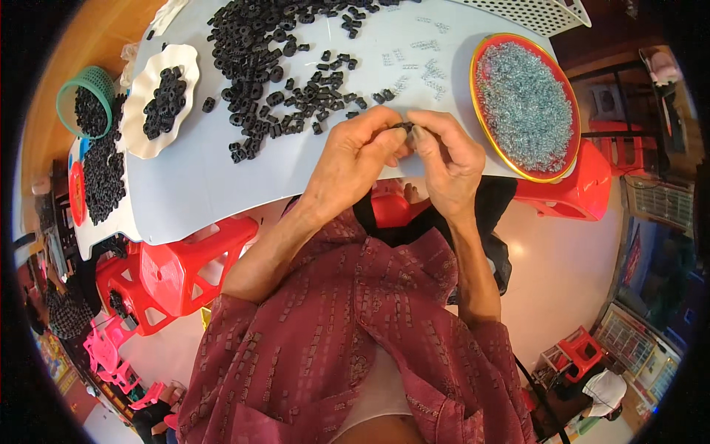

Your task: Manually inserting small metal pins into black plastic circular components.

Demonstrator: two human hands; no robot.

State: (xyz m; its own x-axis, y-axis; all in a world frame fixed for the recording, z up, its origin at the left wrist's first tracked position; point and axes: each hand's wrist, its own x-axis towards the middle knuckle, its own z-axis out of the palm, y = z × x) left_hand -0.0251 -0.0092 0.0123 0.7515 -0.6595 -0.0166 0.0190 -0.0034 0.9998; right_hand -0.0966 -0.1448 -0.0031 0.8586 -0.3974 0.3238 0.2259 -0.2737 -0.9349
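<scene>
Our left hand (359, 159) and right hand (449, 159) meet at the near edge of the desk (200, 185), fingertips pinched closed on one small black part (404, 126). Fingers mostly hide it, so we cannot tell its long axis or pointing. Our forearms reach up, converging. We count one scalloped dish (135, 122), one green basket (101, 77), one red tray (546, 175); the loose black pieces (248, 66) are too many.

Black parts (244, 55): matt plastic
Coils (525, 107): bright bare metal, glinting
Round tray (526, 173): glossy, metal or plastic unclear
Tabletop (192, 185): smooth, low sheen
Scalloped dish (136, 137): smooth, glossy
Green basket (102, 79): perforated plastic
Red stool (166, 274): glossy moulded plastic
Shirt (296, 333): cloth, slight sheen
</scene>
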